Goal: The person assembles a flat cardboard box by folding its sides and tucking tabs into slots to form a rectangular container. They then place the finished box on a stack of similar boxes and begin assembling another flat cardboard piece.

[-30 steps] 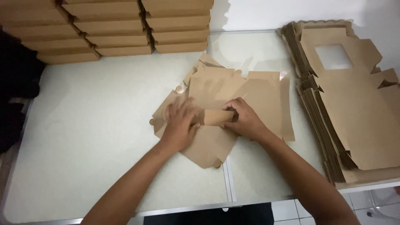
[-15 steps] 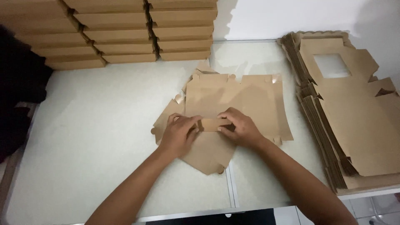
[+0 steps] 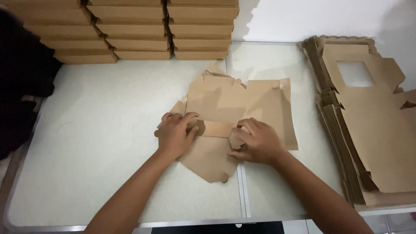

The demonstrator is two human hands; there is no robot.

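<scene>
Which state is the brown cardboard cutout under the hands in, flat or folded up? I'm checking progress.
Partly folded: the cardboard cutout lies mostly flat on the table, while the left hand and right hand press a narrow flap over.

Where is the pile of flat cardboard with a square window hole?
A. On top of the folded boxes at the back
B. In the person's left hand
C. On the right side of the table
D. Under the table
C: the pile of flat cardboard with the square hole lies at the table's right edge, apart from both hands.
</scene>
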